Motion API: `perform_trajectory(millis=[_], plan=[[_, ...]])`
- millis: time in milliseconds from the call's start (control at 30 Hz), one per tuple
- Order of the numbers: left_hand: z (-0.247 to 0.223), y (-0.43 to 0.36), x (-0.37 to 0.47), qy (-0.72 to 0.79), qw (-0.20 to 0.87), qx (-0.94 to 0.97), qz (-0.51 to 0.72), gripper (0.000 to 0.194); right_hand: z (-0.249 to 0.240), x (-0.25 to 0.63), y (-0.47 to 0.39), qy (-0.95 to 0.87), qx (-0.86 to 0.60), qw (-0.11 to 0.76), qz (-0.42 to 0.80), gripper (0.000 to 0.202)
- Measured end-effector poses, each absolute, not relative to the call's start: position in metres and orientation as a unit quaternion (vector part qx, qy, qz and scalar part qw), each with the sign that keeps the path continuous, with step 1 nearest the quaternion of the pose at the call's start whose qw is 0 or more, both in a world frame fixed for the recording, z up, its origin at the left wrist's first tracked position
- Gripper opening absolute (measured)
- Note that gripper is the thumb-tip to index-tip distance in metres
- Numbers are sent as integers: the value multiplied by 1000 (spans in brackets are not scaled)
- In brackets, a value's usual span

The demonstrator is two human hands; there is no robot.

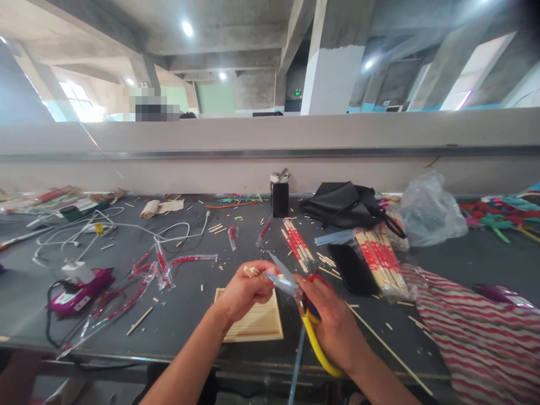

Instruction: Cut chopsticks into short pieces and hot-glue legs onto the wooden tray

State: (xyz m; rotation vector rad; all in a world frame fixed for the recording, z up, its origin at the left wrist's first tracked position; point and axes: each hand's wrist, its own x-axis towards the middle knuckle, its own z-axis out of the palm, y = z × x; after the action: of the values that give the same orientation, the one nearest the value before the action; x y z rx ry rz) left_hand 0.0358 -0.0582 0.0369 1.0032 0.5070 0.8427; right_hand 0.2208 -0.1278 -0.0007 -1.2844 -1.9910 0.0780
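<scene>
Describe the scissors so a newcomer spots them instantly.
On the dark table, find the slatted wooden panel. Beside it, the right hand holds the scissors, blades parted toward the left hand. Shiny blades and a yellow handle distinguish them from nearby sticks.

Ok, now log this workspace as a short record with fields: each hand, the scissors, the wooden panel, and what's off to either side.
Left hand: left hand closed around wooden sticks, ends showing
Right hand: right hand gripping scissors
Scissors: blades apart, pointing toward the left hand
Panel: wooden panel on dark table, partly hidden by the left hand
Right side: black phone, striped cloth
Left side: purple power strip
</scene>
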Motion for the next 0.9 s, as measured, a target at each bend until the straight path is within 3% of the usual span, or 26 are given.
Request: perform_trajectory(millis=[433, 733, 900], plan=[[30, -54, 36, 197, 765, 478, 383, 25, -6, 222, -123, -765, -501, 404, 14, 58], [27, -55, 39, 275, 725, 489, 399, 30, 0, 223, -124, -774, -529, 346, 30, 65], [26, -58, 43, 275, 719, 491, 408, 27, 0, 225, -125, -771, -526, 358, 14, 64]])
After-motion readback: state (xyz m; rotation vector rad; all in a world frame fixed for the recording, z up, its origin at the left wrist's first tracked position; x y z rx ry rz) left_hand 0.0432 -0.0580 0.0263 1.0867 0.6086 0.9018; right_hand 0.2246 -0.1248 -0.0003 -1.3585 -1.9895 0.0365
